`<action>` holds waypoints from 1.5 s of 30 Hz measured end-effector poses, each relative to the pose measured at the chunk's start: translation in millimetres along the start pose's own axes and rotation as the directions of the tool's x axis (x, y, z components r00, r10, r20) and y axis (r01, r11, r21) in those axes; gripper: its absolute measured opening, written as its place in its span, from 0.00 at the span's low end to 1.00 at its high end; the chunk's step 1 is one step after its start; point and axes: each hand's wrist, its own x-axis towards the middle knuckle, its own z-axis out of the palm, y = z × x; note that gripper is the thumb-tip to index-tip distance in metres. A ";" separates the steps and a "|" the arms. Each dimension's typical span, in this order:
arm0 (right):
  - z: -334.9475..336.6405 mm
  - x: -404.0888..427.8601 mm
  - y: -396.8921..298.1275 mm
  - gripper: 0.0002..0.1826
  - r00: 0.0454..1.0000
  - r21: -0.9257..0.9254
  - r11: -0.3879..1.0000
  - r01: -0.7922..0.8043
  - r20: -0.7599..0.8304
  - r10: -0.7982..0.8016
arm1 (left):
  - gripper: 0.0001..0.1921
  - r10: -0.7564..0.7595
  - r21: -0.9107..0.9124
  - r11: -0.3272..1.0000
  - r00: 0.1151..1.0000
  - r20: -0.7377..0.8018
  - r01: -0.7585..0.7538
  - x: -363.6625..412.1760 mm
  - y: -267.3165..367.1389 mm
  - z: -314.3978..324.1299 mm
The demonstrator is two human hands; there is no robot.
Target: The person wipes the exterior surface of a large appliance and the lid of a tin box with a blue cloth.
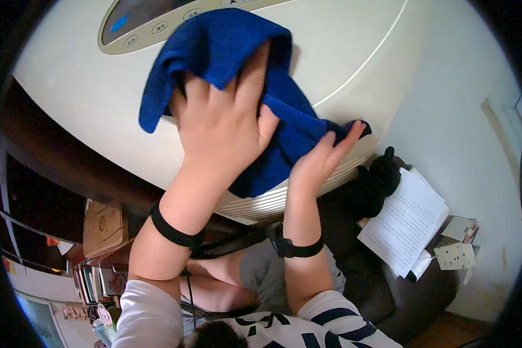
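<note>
A blue cloth (230, 48) lies bunched against the curved cream front of a large appliance (339, 56), perhaps an air conditioner. My left hand (226, 117) presses on the cloth with its back towards me; folds hide its fingertips. Between the fingers of my right hand (319, 158) is a gathered corner of the same cloth, near the appliance's slatted edge (265, 202). Just above the cloth, an oval control panel (145, 35) with a dark display and several round buttons is partly covered. Each of my forearms wears a black strap.
Right of the appliance, a black plush toy (380, 178) and printed sheets (406, 222) rest on dark brown upholstered seating (369, 296). Small boxes (454, 254) stand beside the pale wall (448, 126). At lower left are several upright books (89, 282) and a brown board-like item (104, 228).
</note>
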 end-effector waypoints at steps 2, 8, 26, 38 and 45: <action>-4.3 10.2 12.4 0.27 0.995 0.048 0.995 -0.083 -0.047 0.085 | 0.27 0.037 -0.076 0.996 0.999 -0.006 -0.037 0.5 10.6 3.9; -14.2 26.8 66.8 0.26 0.869 0.164 0.893 -0.419 -0.212 0.447 | 0.22 0.215 -0.320 0.930 0.973 0.079 -0.180 6.8 58.7 20.0; -46.3 57.4 97.7 0.21 0.916 0.561 0.737 -0.376 0.105 0.388 | 0.19 0.530 -0.658 0.712 0.802 0.275 -0.245 -39.8 162.4 93.3; -18.9 59.7 84.8 0.30 1.000 0.259 0.966 0.013 0.014 -0.017 | 0.14 0.444 -0.497 0.854 0.719 0.535 -0.157 -139.9 59.8 22.7; 10.3 -14.4 -3.5 0.34 0.807 -0.146 0.814 0.562 0.313 -0.500 | 0.24 0.008 -0.200 0.963 0.723 0.690 0.180 -217.5 -1.2 14.7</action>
